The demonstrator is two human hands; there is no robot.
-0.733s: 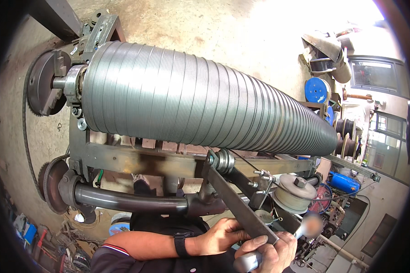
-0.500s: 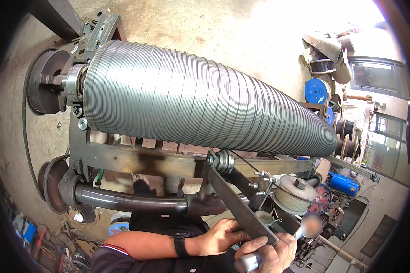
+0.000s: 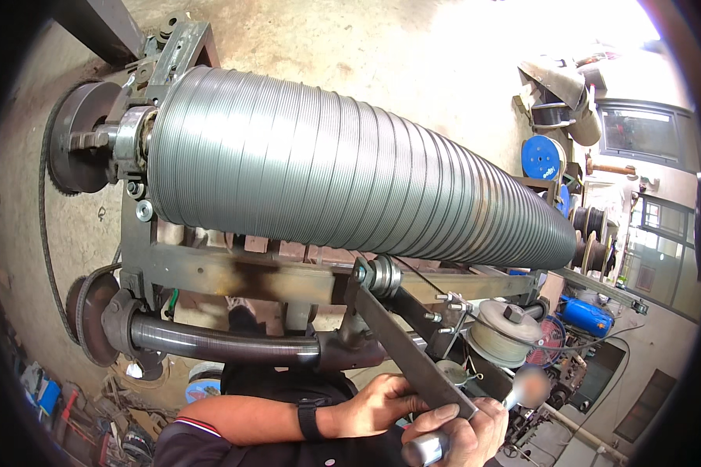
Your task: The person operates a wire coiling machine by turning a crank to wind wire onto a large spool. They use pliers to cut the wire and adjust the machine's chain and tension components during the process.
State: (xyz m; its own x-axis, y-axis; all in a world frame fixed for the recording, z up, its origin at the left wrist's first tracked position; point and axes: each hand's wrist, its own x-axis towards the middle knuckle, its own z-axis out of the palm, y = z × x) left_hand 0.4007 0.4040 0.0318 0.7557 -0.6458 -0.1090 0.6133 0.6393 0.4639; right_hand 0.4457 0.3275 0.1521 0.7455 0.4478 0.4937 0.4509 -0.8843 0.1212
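Dark wheel [image 3: 78, 167] at approx 10 o'clock has turned: its crosspiece, near upright earlier, now lies sideways. Wire-wound drum [image 3: 327, 163] has shifted a touch in view; both hands hold position.

R hand [image 3: 481, 432], approx 5 o'clock, is wrapped round the lower end of a flat steel bar [image 3: 413, 350], thumb on top; silver cylinder [image 3: 427, 449] pokes out under the fist. L hand [image 3: 374, 406], approx 6 o'clock, black strap [image 3: 310, 420] on wrist, has fingers curled in at the bar's L edge; can't tell if pinching.

Bar runs from the hands twd 11 o'clock to grooved rollers [image 3: 383, 275], just below the drum. Drum fills approx 12 o'clock, tapering in view twd 3. Steel tube [image 3: 218, 338] lies approx 8 o'clock, w/ brown pulley [image 3: 95, 338] at its L end. Pale spool [image 3: 502, 331] + red fan [image 3: 551, 340] approx 4 o'clock; blue reel [image 3: 541, 158] approx 2.
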